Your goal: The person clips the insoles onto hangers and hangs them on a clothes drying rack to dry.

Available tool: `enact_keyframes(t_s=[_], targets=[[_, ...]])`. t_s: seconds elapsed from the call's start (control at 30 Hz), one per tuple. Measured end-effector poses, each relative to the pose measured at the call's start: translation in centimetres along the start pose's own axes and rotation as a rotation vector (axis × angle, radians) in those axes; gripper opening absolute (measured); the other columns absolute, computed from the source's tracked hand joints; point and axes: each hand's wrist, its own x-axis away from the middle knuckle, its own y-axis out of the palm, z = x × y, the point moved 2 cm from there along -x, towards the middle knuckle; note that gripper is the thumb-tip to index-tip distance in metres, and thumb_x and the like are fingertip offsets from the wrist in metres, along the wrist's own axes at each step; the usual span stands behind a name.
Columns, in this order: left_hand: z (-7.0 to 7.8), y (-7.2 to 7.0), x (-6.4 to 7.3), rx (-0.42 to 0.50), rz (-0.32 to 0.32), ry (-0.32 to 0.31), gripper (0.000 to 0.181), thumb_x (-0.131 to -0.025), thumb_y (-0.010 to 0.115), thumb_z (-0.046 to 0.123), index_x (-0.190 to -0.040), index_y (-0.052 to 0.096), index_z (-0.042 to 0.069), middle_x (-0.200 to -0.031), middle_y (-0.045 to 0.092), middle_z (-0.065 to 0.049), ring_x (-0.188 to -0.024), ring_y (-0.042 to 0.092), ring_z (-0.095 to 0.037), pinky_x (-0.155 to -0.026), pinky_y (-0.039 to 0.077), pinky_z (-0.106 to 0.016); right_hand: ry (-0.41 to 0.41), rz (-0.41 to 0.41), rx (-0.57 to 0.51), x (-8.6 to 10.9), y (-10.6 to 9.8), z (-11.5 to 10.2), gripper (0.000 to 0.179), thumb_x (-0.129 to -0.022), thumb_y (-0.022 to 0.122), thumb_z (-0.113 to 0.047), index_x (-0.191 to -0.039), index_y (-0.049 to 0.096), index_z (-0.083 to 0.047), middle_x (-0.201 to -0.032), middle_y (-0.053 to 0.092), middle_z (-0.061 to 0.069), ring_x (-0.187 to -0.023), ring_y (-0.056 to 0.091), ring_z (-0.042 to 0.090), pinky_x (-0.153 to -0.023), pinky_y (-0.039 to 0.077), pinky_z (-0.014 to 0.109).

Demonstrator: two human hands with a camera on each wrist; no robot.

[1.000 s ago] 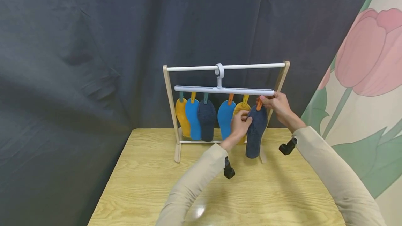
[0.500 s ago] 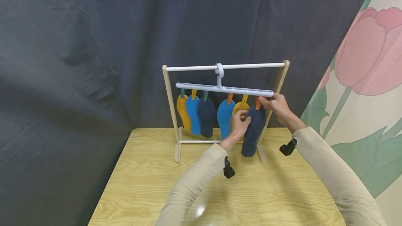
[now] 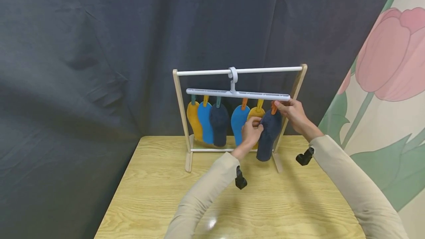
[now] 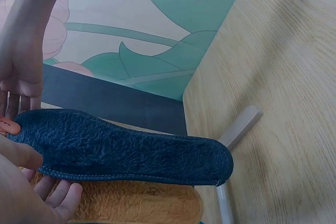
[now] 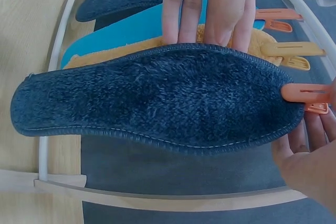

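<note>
A dark blue fuzzy insole (image 3: 269, 135) hangs at the right end of the white hanger (image 3: 239, 94), its top edge in an orange clothespin (image 5: 307, 93). My right hand (image 3: 296, 116) pinches that clothespin just under the hanger's end. With thumb and fingers my left hand (image 3: 252, 132) pinches the insole's left edge near its wide upper part. Behind the hand hangs a yellow insole (image 4: 139, 201) on a yellow clothespin (image 5: 292, 49). Further left are a blue insole (image 3: 239, 121), another dark blue insole (image 3: 219, 125), a second blue one (image 3: 206, 123) and a yellow one (image 3: 194, 123).
The hanger hooks over the white top rail (image 3: 206, 72) of a wooden-sided rack (image 3: 182, 113). This rack stands on a wood-grain table (image 3: 159, 194). Behind it is a dark curtain (image 3: 99, 65), with a tulip-painted wall panel (image 3: 382, 65) at the right.
The hanger's left end has risen and its insoles with it. The right dark blue insole's lower end has swung left and up slightly. Both hands keep nearly the same place.
</note>
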Motion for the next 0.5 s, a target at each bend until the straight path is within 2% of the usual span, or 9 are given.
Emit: enact_keyframes(t_s=[0.13,0.27,0.5], targets=[[-0.3,-0.1,0.1,0.006,-0.007,-0.021,0.02,-0.094,0.066,0.007,-0.112,0.071,0.014,-0.098,0.071,0.0,-0.091,0.069,-0.016,-0.072,0.054,-0.027,-0.016,-0.005,-0.031,-0.1,0.0,0.0,0.021,-0.098,0.065,-0.02,-0.109,0.068,-0.003,-0.097,0.071,-0.006,-0.093,0.06,0.01,-0.082,0.046,0.024],[-0.7,-0.2,0.2,0.009,-0.006,-0.037,0.019,-0.094,0.066,0.005,-0.11,0.072,0.014,-0.098,0.07,0.0,-0.091,0.068,-0.017,-0.071,0.054,-0.026,-0.019,-0.001,-0.037,-0.1,-0.1,0.1,0.017,-0.098,0.065,-0.02,-0.107,0.069,-0.006,-0.096,0.071,-0.008,-0.094,0.06,0.01,-0.082,0.046,0.024],[-1.2,-0.8,0.3,0.023,0.017,0.019,0.014,-0.091,0.068,0.001,-0.102,0.073,0.005,-0.096,0.073,-0.007,-0.087,0.07,-0.019,-0.071,0.054,-0.023,-0.017,0.012,-0.06,-0.1,-0.2,0.1,0.014,-0.097,0.066,-0.017,-0.106,0.069,-0.006,-0.095,0.07,-0.006,-0.098,0.059,0.01,-0.089,0.044,0.022]])
